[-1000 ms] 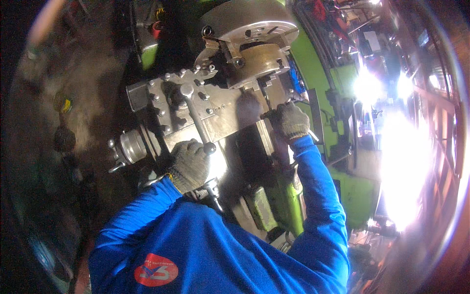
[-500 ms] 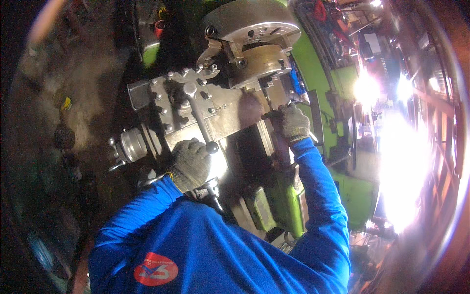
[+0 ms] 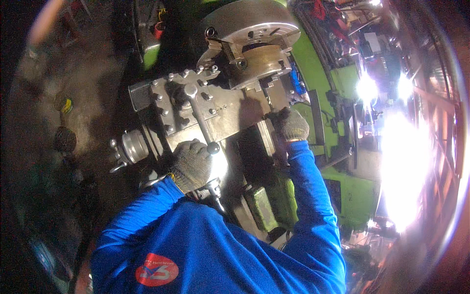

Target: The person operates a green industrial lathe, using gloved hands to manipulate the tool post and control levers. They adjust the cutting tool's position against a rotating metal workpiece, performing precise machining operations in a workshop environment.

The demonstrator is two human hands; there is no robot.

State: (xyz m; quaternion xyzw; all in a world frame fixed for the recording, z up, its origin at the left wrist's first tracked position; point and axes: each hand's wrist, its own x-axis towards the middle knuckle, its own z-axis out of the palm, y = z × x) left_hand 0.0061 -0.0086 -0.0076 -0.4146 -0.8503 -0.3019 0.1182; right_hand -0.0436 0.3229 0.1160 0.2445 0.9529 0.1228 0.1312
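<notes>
Our gloved left hand (image 3: 192, 165) curls around the lever (image 3: 201, 125) at the tool post (image 3: 196, 105); at three o'clock, our right hand (image 3: 291, 124) presses closed against the slide (image 3: 267, 139).

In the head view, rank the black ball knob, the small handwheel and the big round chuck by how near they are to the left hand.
From the left hand:
1. Black ball knob, at the lever's end, right against the glove's upper right.
2. Small handwheel, just off to its left on the machine's end.
3. Big round chuck, far up top, beyond the tool post.
</notes>
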